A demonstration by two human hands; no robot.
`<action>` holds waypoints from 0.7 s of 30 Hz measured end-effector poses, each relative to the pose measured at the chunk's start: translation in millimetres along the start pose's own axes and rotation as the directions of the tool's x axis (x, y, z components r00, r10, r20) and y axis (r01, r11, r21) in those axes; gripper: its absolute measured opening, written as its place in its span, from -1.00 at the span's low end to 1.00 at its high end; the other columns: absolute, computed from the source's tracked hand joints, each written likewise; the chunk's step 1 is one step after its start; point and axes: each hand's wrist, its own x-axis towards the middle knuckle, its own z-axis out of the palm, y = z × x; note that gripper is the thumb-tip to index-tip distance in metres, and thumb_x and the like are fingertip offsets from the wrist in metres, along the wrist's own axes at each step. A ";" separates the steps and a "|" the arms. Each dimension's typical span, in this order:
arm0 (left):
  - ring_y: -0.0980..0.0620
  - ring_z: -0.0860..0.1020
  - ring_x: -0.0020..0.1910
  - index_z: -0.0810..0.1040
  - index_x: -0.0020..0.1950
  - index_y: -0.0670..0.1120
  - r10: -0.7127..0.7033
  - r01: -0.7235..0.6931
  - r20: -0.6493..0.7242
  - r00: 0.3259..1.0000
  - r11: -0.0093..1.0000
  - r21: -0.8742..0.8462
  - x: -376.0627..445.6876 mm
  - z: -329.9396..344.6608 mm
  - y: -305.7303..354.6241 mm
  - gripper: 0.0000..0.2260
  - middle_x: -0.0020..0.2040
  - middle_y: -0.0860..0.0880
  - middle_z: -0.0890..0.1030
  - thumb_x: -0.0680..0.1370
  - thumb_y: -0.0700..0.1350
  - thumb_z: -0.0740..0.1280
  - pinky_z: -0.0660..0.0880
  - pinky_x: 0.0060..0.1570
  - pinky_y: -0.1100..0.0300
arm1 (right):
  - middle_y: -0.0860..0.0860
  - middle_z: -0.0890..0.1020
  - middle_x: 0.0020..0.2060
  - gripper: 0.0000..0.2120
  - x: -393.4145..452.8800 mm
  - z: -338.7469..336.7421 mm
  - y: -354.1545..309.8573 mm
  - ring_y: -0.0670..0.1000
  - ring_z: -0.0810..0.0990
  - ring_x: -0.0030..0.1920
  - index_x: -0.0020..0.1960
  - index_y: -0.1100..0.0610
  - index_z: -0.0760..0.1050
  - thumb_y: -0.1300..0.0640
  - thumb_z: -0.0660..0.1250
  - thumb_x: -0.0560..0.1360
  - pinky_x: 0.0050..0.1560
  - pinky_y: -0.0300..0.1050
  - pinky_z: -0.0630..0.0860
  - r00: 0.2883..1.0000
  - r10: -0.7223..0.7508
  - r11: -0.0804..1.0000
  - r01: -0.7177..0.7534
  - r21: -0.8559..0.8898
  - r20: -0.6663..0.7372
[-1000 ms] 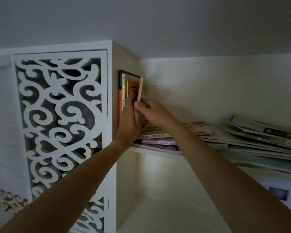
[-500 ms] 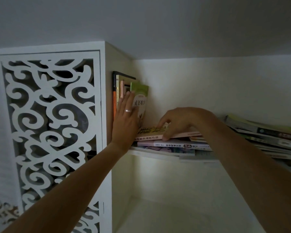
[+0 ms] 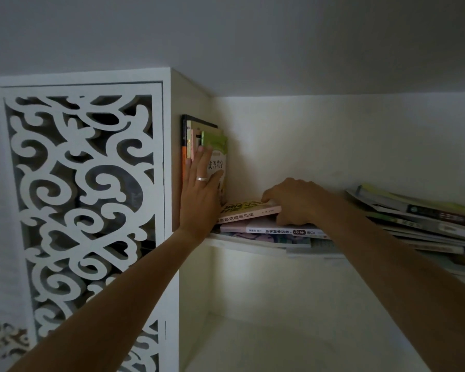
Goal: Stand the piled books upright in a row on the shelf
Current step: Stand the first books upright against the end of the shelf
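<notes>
Two bare forearms reach up from the bottom edge, their elbows cut off by the frame. Below the shelf board [image 3: 242, 244] lies a dim lower compartment whose floor is hard to make out. The left hand [image 3: 199, 194], with one ring [image 3: 202, 179] on a finger, lies flat with straight fingers against the front of the standing books [image 3: 199, 138], its thumb on the cover of the green book [image 3: 217, 159]; it presses rather than clasps. About five books seem to stand upright there in the shelf's left corner, tight to the side wall, but their spines overlap and the hand covers their lower halves, so the count is uncertain. The right hand [image 3: 293, 201] is curled over the right end of the pink book [image 3: 249, 212], which tops the left pile; the fingers lie on its cover and the thumb seems to sit under its edge, though the thumb tip is hidden, so the hand looks to be grasping that book. Beneath it at least three more books lie flat, the lowest ones partly covered by the forearm. Further right a second pile [image 3: 419, 218] of slanting books and magazines fans out; it runs off the right edge and is too dark and jumbled to count. To the left stands one white fretwork panel [image 3: 81, 210], cut off at the bottom.
</notes>
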 end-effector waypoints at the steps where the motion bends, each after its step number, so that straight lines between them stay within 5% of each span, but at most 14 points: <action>1: -0.25 0.14 0.66 0.66 0.18 -0.18 0.000 0.000 0.003 1.000 1.000 0.009 -0.1 -0.4 -0.2 -0.72 0.62 -0.23 0.28 0.48 -0.25 0.53 -0.15 0.66 -0.07 | 0.07 0.52 0.32 -0.39 0.2 3.8 1.1 0.12 0.56 0.20 0.54 -0.19 0.31 -0.05 0.42 0.53 0.04 -0.03 0.49 1.000 0.005 1.000 -0.004 0.018 -0.024; 4: -0.20 0.14 0.66 0.62 0.26 -0.23 -0.039 0.038 -0.006 0.999 0.998 -0.047 0.8 -3.0 0.5 -0.73 0.62 -0.20 0.30 0.56 -0.30 0.40 -0.09 0.67 -0.09 | 0.10 0.59 0.20 -0.58 -1.8 11.5 3.9 0.15 0.59 0.09 0.42 -0.14 0.47 -0.18 0.33 0.60 0.03 -0.02 0.50 0.991 0.030 0.997 -0.021 0.075 -0.128; 9: -0.11 0.19 0.65 0.38 0.57 -0.22 -0.120 0.111 -0.024 0.993 0.967 -0.228 3.9 -15.0 12.3 -0.53 0.61 -0.17 0.34 0.68 -0.08 0.14 0.07 0.65 -0.12 | 0.18 0.66 0.02 -0.74 2.4 5.1 11.0 0.14 0.54 -0.18 0.28 0.06 0.54 -0.01 0.25 0.67 -0.18 -0.10 0.41 0.883 0.190 0.942 -0.041 0.332 -0.429; 13: -0.13 0.15 0.67 0.33 0.60 -0.19 -0.082 0.078 -0.016 0.996 0.982 -0.173 2.6 -11.7 12.5 -0.51 0.64 -0.18 0.29 0.68 -0.06 0.14 -0.01 0.66 -0.11 | 0.14 0.65 0.18 -0.66 12.4 -10.0 -0.4 0.11 0.65 -0.02 0.32 0.17 0.54 -0.02 0.22 0.70 -0.16 -0.17 0.59 0.724 0.463 0.672 0.090 0.735 -0.512; 15: -0.11 0.12 0.68 0.35 0.59 -0.17 -0.089 0.086 -0.007 0.996 0.979 -0.184 2.7 -13.0 11.3 -0.53 0.64 -0.15 0.28 0.70 -0.04 0.10 -0.04 0.67 -0.10 | 0.14 0.62 0.26 -0.64 20.8 -14.3 -18.2 0.13 0.65 0.08 0.34 0.20 0.51 -0.01 0.18 0.71 -0.28 -0.44 0.51 0.681 0.570 0.492 0.166 0.854 -0.461; 18: -0.07 0.15 0.67 0.38 0.58 -0.16 -0.090 0.087 -0.007 0.996 0.979 -0.187 4.5 -14.0 12.1 -0.53 0.64 -0.12 0.30 0.72 -0.01 0.05 0.00 0.66 -0.10 | 0.12 0.60 0.30 -0.64 33.3 -9.6 -60.4 0.09 0.61 0.21 0.35 0.19 0.49 -0.02 0.16 0.72 -0.31 -0.48 0.37 0.693 0.598 0.359 0.218 0.908 -0.403; 21: -0.03 0.17 0.66 0.34 0.60 -0.17 -0.090 0.083 -0.025 0.996 0.977 -0.194 2.1 -10.6 9.5 -0.55 0.63 -0.11 0.32 0.72 -0.10 0.08 0.08 0.64 -0.14 | 0.07 0.57 0.30 -0.61 42.7 6.8 -103.6 -0.16 0.56 0.02 0.48 0.13 0.38 -0.03 0.11 0.73 -0.27 -0.62 0.37 0.798 0.436 0.334 0.286 0.898 -0.417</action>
